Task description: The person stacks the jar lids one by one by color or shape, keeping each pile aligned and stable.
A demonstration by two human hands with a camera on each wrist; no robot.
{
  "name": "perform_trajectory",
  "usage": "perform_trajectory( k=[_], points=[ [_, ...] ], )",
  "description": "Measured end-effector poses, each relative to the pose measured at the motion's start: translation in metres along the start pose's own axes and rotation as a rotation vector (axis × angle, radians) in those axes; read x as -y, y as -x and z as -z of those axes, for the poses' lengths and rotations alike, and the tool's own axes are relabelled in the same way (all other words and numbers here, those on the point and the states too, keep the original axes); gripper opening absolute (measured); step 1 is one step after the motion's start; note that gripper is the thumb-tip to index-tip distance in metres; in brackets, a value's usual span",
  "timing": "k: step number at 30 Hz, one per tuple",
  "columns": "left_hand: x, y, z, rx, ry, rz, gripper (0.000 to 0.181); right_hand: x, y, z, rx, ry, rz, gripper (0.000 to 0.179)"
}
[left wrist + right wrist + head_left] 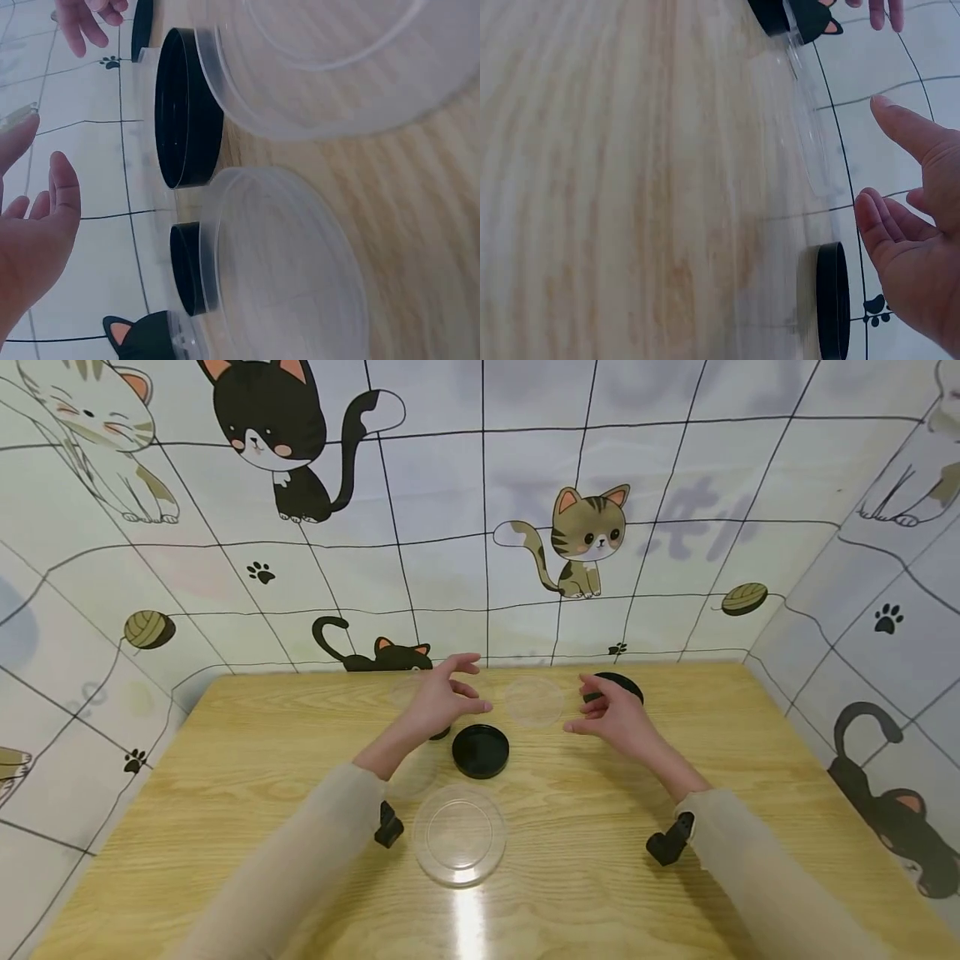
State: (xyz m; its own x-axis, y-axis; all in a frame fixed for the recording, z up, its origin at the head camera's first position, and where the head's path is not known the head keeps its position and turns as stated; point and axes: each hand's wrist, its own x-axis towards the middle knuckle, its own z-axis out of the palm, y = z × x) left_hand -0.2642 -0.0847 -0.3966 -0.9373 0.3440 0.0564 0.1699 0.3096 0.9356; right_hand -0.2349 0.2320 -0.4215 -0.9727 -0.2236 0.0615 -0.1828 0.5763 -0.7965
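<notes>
My left hand [442, 700] is raised over the far part of the table, thumb and fingers apart, holding nothing. Just below it are a round black lid [481, 752] and a smaller black lid [186, 266], partly hidden in the head view. My right hand [618, 718] hovers farther right, also holding nothing, with thumb and fingers spread. Behind its fingers lies another black lid [628, 685], partly covered by the hand. Between the two hands is a clear round lid [534, 702]. The largest clear lid [461, 837] lies nearest me, and another clear lid [292, 277] sits under my left wrist.
The discs lie on a wood-grain table [300, 727]. Behind it and at both sides hangs a white cloth [435, 477] printed with cats and grid lines. One more clear disc [403, 692] lies near the back edge, left of my left hand.
</notes>
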Motion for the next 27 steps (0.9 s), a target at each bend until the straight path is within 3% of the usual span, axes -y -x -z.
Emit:
perform_trajectory(
  k=[10, 17, 23, 27],
  points=[
    [0.011, -0.035, -0.019, 0.061, 0.045, 0.065, 0.077, -0.005, -0.019, -0.008, 0.018, -0.007, -0.057, 0.090],
    [0.013, -0.047, -0.036, 0.101, 0.037, 0.092, 0.078, -0.007, -0.025, -0.012, 0.010, 0.049, -0.090, 0.090],
    [0.024, -0.052, -0.040, 0.110, 0.070, 0.160, 0.078, -0.010, -0.027, -0.021, 0.041, 0.061, -0.093, 0.093],
    [0.026, -0.055, -0.041, 0.114, 0.043, 0.163, 0.079, -0.011, -0.027, -0.024, 0.035, 0.048, -0.097, 0.091]
  ],
)
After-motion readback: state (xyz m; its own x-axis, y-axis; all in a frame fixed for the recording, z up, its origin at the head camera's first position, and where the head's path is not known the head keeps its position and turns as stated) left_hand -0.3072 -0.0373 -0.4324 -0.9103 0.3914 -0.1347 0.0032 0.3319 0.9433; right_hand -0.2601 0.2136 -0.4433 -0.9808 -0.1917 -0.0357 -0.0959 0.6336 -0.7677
